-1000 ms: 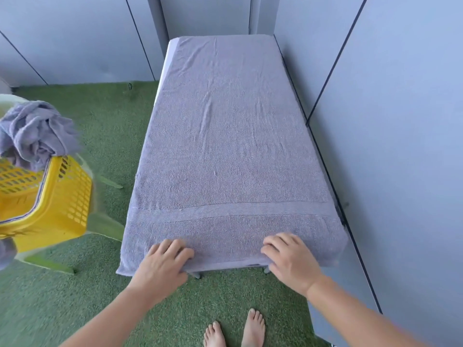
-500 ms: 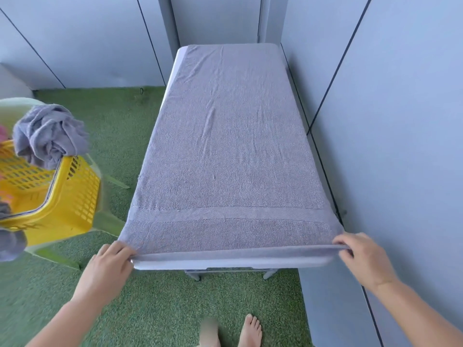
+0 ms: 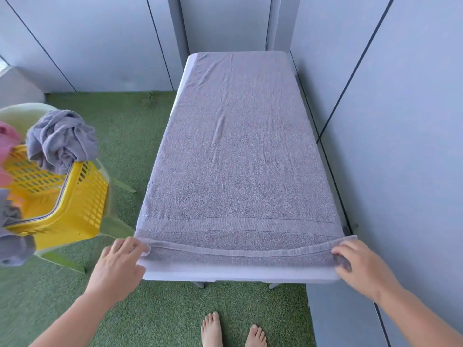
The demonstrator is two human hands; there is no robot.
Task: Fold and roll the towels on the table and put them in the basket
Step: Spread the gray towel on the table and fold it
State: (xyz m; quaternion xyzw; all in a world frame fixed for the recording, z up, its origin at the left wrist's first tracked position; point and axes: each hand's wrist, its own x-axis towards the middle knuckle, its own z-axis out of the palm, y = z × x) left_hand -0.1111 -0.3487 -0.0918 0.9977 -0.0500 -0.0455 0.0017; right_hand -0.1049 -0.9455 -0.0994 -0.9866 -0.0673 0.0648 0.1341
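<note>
We looked first at the yellow basket [image 3: 75, 204]. It sat off the worktop's near-left corner on a pale green chair [image 3: 22, 116], apart from the worktop [image 3: 238, 272] itself. A crumpled grey towel [image 3: 61, 141] was bunched over its far rim, and a pink cloth [image 3: 7, 139] lay in it beside that. More grey cloth [image 3: 12, 244] hung over its near side. We could not tell what else lay inside.

The large grey towel [image 3: 238, 159] lay spread flat along the worktop, covering nearly all of it from the far edge to the near one, with a few long creases toward the far end. A thin strip of white showed along the left long edge. We saw the left hand [image 3: 117, 266] pinching this towel at the near-left corner, fingers curled over the hem [image 3: 238, 251]. The right hand [image 3: 363, 266] pinched it the same way at the near-right corner. Between them the hem stood slightly raised and sat back from the near edge, with a bare white band of worktop showing there.

The worktop's right long edge ran just beside the grey wall panels [image 3: 400, 146], and its far edge stood close to the wall as well. Along the left long edge the green turf [image 3: 125, 126] lay open as far as the chair. The person's bare feet [image 3: 211, 329] stood on the turf just short of the near edge.
</note>
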